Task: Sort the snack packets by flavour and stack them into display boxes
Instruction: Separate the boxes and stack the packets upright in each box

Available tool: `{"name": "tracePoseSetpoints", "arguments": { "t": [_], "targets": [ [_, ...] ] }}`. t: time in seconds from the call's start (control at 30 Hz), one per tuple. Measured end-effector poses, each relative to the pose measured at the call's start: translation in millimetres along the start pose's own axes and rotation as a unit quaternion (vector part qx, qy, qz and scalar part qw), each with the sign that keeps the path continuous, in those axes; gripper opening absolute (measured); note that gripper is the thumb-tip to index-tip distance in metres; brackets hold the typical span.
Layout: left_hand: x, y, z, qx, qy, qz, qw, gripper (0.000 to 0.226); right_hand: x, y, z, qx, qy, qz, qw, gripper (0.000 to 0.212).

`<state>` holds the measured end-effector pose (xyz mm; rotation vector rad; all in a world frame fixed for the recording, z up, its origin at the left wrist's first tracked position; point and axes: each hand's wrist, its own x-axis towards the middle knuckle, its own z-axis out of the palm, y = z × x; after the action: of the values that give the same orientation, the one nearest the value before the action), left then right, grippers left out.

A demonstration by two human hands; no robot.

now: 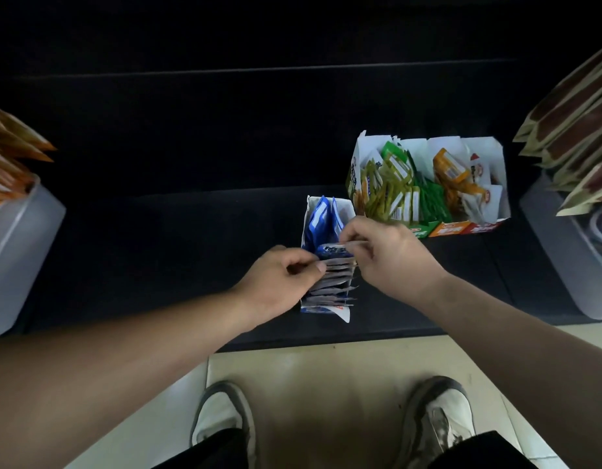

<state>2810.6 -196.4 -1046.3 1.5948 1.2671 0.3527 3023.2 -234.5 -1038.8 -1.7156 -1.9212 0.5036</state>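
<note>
The narrow blue display box (347, 207) lay with its long axis pointing away from the person, between both hands. The right hand (390, 255) pinched a blue packet (331, 251) crosswise over the box. The left hand (282, 275), with its fingers curled, held the row of packets (333, 287) at its left edge.

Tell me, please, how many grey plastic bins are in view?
2: one grey plastic bin at the left edge holding orange packets, the other at the right edge holding brown packets.
</note>
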Motion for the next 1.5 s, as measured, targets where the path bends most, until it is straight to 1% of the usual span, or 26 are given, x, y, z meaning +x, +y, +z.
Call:
{"name": "tracePoseSetpoints", "arguments": {
  "t": [0.07,0.13,0.2,0.27,0.3,0.33,0.4,0.47,0.5,0.53,0.6,0.7,0.83,0.97,1.1,1.27,1.33,1.4,1.5],
  "targets": [
    [0,-1,1,0.001,0.003,0.000,1.000,0.018,1,-4,1,0.057,-0.061,0.034,0.996,0.012],
    [0,-1,-2,-0.027,-0.018,-0.015,0.999,0.018,1,-5,5,0.091,-0.115,0.077,0.986,0.014],
    [1,2,-8,-0.065,-0.021,-0.044,0.997,0.014,-1,-1,8,0.054,-0.159,0.101,0.981,0.022],
    [7,-2,-14,-0.076,0.012,-0.069,0.995,0.020,-3,3,10,-0.015,-0.195,0.111,0.974,0.028],
    [11,-4,-16,-0.071,0.034,-0.071,0.994,0.021,-4,4,10,-0.024,-0.198,0.113,0.973,0.029],
    [16,-6,-17,-0.055,0.058,-0.061,0.995,0.019,-4,3,11,-0.013,-0.187,0.112,0.976,0.029],
    [26,-10,-17,-0.018,0.090,-0.023,0.995,0.002,-8,2,14,0.032,-0.123,0.080,0.989,0.025],
    [36,-11,-13,0.034,0.094,0.002,0.995,0.015,-13,3,17,0.049,-0.057,0.052,0.996,0.019],
    [40,-10,-11,0.061,0.093,0.005,0.994,0.017,-15,5,19,0.049,-0.040,0.051,0.997,0.020],
    [43,-9,-8,0.085,0.097,0.008,0.992,0.018,-17,7,20,0.049,-0.036,0.054,0.997,0.022],
    [50,-7,-3,0.126,0.120,0.015,0.985,0.019,-19,9,22,0.041,-0.054,0.063,0.996,0.032],
    [55,-7,0,0.143,0.136,0.022,0.980,0.020,-16,11,23,0.042,-0.080,0.083,0.992,0.049],
    [55,-6,2,0.162,0.130,0.046,0.977,0.036,-11,14,26,0.071,-0.092,0.125,0.985,0.052],
    [48,-9,-8,0.156,0.132,0.060,0.977,0.047,-14,19,28,0.081,-0.091,0.141,0.983,0.054],
    [44,-8,-19,0.134,0.107,0.094,0.981,0.035,-15,19,29,0.094,-0.084,0.158,0.979,0.054],
    [41,16,-34,0.029,0.154,0.080,0.984,0.021,-15,13,32,0.120,-0.069,0.167,0.976,0.049],
    [40,28,-45,0.003,0.177,0.102,0.979,0.018,-15,12,31,0.149,-0.062,0.177,0.971,0.045],
    [34,38,-56,-0.012,0.182,0.141,0.973,0.018,-14,10,29,0.183,-0.049,0.190,0.963,0.041],
    [23,51,-71,-0.009,0.197,0.200,0.960,0.015,-12,3,25,0.235,-0.032,0.225,0.945,0.041]
  ]
}}
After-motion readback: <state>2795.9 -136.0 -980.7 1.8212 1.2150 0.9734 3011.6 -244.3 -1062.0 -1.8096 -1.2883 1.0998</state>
